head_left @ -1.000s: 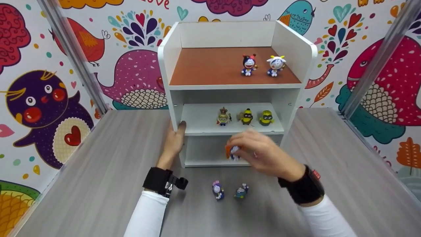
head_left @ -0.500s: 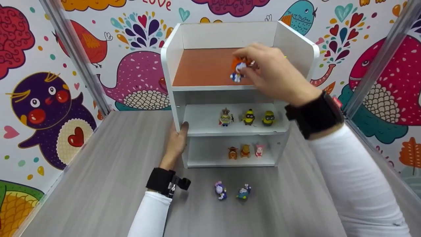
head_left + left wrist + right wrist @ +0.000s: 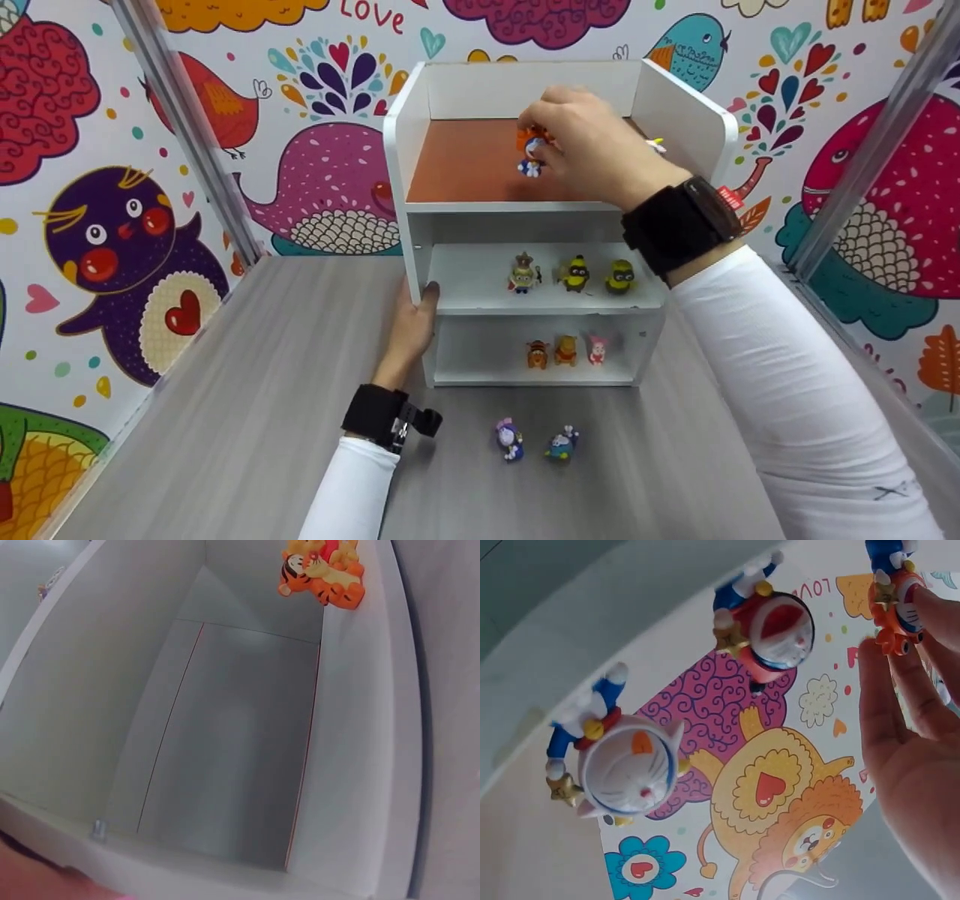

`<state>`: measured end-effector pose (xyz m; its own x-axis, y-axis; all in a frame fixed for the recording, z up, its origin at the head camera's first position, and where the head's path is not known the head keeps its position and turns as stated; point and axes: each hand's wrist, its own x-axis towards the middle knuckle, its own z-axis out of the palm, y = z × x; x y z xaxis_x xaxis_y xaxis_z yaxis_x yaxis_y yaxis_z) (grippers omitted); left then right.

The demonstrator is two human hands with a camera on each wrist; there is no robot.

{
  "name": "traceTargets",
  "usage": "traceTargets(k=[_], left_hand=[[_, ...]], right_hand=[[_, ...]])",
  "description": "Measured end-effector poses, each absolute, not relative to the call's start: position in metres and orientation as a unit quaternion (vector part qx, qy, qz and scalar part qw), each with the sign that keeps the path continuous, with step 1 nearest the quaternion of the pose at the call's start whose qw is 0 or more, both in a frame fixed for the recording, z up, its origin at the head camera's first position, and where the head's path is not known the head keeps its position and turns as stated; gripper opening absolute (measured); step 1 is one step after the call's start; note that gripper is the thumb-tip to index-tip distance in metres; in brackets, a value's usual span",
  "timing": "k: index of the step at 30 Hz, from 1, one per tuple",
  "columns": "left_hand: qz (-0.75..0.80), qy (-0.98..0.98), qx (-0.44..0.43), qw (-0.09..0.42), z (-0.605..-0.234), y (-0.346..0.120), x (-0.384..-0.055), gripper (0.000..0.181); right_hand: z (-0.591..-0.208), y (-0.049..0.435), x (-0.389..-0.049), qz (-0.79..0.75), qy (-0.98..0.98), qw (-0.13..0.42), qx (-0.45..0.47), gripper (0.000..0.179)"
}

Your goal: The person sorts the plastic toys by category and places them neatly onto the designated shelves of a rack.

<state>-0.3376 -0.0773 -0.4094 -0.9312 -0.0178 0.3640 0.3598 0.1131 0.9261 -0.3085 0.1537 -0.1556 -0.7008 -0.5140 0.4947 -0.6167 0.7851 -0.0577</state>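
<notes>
My right hand (image 3: 577, 146) pinches a small cat figurine (image 3: 531, 166) with an orange hood and a blue-and-white body, close over the brown top deck of a white shelf unit (image 3: 495, 208). Seen from the right wrist, the figurine's orange hood (image 3: 889, 641) sits between thumb and fingertips. On the same deck stand a red-hooded figurine (image 3: 780, 634) and a white-hooded one (image 3: 634, 765); in the head view my hand mostly hides both. My left hand (image 3: 409, 330) grips the unit's left side panel, thumb at its front edge.
Minion figurines (image 3: 576, 274) stand on the middle shelf. Below them are a tiger (image 3: 537, 355), a bear (image 3: 566, 350) and a pink pig (image 3: 597, 350). Two figurines lie on the table before the unit: one with a pink bow (image 3: 509, 439), one blue-green (image 3: 562, 443). Patterned walls (image 3: 322, 187) enclose the table.
The right hand has lifted the orange-hooded figurine from in front of the bottom shelf up over the top deck, then shifted slightly left. The left hand keeps its grip on the side panel.
</notes>
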Motion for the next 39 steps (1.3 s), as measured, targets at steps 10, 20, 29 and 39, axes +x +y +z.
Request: traceTargets(k=[10,20,29,39], left_hand=[[-0.648,-0.737,-0.129,0.145,-0.408,-0.073,-0.339,0.059],[-0.649,-0.736,-0.125,0.146,-0.409,-0.075,-0.338,0.059],[-0.651,-0.735,-0.123,0.146,-0.409,-0.078,-0.340,0.060],[-0.649,-0.740,-0.111,0.138,-0.410,-0.079,-0.342,0.060]], right_hand=[[-0.163,0.156,-0.317,0.090,-0.913,0.242,0.315,0.021],[-0.165,0.151,-0.315,0.083,-0.910,0.243,0.324,0.029],[-0.160,0.161,-0.301,0.101,-0.894,0.286,0.331,0.038],[-0.240,0.206,-0.247,0.224,-0.804,0.397,0.383,0.024]])
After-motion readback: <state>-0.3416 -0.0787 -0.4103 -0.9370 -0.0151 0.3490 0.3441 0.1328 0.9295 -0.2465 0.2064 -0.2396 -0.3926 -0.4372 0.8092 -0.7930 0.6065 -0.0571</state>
